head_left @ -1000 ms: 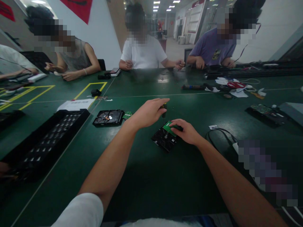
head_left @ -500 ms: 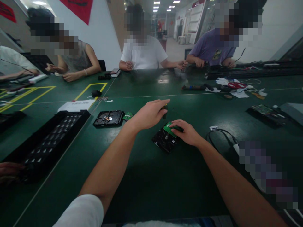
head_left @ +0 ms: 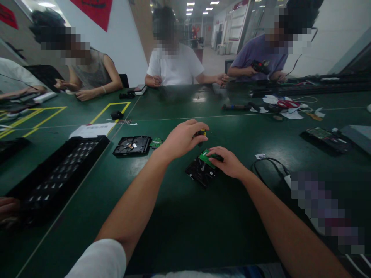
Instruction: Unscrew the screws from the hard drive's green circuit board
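A black hard drive (head_left: 199, 171) with a green circuit board (head_left: 205, 156) lies on the green table (head_left: 185, 216) in front of me. My right hand (head_left: 227, 162) presses down on its far right corner, fingers curled over the board. Just beyond the drive, my left hand (head_left: 182, 138) is closed round a small black tool with a yellow mark (head_left: 200, 134), probably a screwdriver, held upright.
A second opened drive (head_left: 132, 145) and a loose green board (head_left: 156, 142) lie to the left. A long black tray (head_left: 55, 173) runs along the left side. A black cable (head_left: 269, 166) curls at the right. Three people sit across the table.
My left hand has curled tighter round the small tool and shifted slightly. Across the table, the person at the right has lifted a dark power tool.
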A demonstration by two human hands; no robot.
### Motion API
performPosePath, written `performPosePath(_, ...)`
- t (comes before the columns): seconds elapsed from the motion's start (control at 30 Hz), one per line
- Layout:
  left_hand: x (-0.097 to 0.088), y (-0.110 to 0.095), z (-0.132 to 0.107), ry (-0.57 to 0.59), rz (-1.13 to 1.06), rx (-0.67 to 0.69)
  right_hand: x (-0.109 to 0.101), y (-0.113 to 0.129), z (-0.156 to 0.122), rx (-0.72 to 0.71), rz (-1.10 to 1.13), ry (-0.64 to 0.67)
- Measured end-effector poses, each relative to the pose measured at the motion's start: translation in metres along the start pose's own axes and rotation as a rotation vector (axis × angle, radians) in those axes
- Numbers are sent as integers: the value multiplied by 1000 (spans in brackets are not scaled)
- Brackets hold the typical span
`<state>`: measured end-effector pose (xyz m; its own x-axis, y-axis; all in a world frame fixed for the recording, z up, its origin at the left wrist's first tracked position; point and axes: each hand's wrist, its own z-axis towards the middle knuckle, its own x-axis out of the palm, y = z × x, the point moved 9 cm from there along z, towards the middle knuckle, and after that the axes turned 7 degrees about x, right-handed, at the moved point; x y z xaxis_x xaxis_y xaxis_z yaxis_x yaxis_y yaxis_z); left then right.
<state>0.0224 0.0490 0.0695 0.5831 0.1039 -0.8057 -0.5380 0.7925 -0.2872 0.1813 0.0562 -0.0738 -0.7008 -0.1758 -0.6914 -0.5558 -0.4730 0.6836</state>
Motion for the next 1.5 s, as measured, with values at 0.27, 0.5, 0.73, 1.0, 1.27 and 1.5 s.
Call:
performPosePath(0.27,0,-1,-1,7,-27,46,-1,1,0,2,13,-3)
performPosePath(0.5,0,2,-1,-10,-37,-13,-2,1,0,-3,14,-13)
performPosePath(0.73,1,9,-4,1,-68,-43,-2,2,0,-19,10,-19)
performPosePath(1.0,-1,8,-1,-25,-4,-68,-1,-1,0,-21,-3,-5)
performPosePath(1.27,4,9,-1,-29,-73,-87,-1,1,0,-20,-4,-4)
performPosePath(1.5,8,11,-1,-28,-83,-89,-2,3,0,-14,7,-9)
